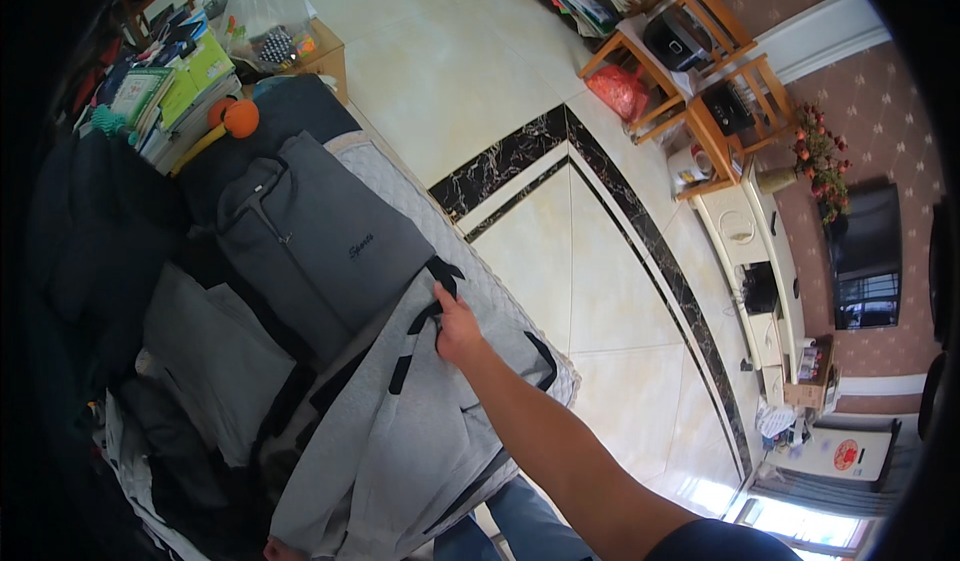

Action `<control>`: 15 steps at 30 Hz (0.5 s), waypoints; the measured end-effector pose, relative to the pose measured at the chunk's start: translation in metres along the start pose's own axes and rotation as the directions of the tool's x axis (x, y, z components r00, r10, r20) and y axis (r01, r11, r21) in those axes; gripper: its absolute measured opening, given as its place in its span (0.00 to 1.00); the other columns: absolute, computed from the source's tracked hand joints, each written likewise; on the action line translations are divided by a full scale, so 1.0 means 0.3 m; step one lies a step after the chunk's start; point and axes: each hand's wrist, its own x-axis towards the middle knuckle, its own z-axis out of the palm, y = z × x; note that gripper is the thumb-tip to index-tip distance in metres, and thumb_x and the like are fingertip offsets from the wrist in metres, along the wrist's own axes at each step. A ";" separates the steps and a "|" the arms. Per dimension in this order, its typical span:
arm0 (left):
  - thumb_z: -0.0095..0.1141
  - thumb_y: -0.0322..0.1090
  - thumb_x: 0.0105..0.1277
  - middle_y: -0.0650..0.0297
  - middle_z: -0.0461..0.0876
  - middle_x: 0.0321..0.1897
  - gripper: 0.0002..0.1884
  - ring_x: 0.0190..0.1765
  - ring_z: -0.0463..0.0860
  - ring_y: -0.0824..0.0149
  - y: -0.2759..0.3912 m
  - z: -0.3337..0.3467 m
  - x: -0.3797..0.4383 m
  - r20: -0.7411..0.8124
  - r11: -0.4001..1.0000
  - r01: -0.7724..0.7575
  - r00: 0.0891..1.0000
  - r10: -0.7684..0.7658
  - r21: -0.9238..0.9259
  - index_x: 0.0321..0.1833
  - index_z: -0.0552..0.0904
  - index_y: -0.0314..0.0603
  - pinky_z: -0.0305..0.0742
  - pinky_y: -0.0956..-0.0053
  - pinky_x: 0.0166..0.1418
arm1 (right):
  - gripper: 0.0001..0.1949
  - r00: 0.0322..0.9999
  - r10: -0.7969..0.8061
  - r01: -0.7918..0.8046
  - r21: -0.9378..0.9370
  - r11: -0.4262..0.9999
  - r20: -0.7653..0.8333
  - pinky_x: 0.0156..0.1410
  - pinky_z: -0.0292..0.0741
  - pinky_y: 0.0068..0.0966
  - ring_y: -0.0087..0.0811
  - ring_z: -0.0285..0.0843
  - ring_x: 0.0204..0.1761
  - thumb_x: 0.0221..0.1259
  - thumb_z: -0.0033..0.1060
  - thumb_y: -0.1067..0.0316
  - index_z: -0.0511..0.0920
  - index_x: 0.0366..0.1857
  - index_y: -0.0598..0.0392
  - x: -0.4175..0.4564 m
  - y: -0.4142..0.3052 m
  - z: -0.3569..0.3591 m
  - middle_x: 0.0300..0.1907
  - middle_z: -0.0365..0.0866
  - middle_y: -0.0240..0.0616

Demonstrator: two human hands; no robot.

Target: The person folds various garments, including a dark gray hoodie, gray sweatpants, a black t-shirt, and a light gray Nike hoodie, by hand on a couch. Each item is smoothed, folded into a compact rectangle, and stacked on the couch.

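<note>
My right hand (456, 328) pinches a light grey knit garment with black trim (420, 426) near its black-edged top, thumb extended. At the lower edge of the view, my left hand (283, 549) shows only in part, with its fingers at the end of what looks like a sleeve of the same garment. Just beyond lies a folded dark grey zip-up top (322, 238) with lettering on its front. A folded grey garment (217, 366) rests to the left among dark clothes.
A quilted light cover (390, 178) lies beneath the clothes. Stacked books (187, 80), orange balls (241, 118) and a plastic bag (266, 20) stand at the upper left. Across the tiled floor (525, 276) are wooden chairs (645, 73) and a cream TV cabinet (739, 238).
</note>
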 end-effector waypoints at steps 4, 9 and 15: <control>0.64 0.40 0.72 0.51 0.85 0.44 0.17 0.45 0.81 0.57 -0.017 -0.060 0.013 -0.040 0.938 -0.260 0.960 0.276 0.227 0.49 0.80 0.29 0.78 0.58 0.51 | 0.20 0.988 0.156 -0.152 -0.272 0.950 -0.006 0.43 0.79 0.25 0.27 0.81 0.37 0.64 0.75 0.54 0.80 0.52 0.53 -0.079 -0.030 0.019 0.38 0.83 0.32; 0.59 0.32 0.74 0.48 0.81 0.59 0.18 0.62 0.79 0.55 -0.190 -0.123 -0.018 0.164 0.735 -0.661 0.750 0.641 0.149 0.62 0.77 0.28 0.73 0.64 0.65 | 0.16 0.875 -0.435 0.428 -0.757 0.493 0.211 0.40 0.79 0.24 0.29 0.84 0.37 0.64 0.70 0.60 0.82 0.48 0.59 -0.275 -0.017 -0.174 0.36 0.86 0.35; 0.73 0.50 0.60 0.46 0.82 0.53 0.33 0.56 0.79 0.47 -0.134 -0.064 -0.244 0.757 0.398 -0.912 0.328 0.566 0.097 0.59 0.79 0.29 0.72 0.53 0.62 | 0.21 0.867 -0.042 0.454 -0.823 -0.340 0.496 0.50 0.79 0.37 0.40 0.87 0.45 0.52 0.77 0.57 0.82 0.49 0.52 -0.425 -0.177 -0.350 0.42 0.87 0.39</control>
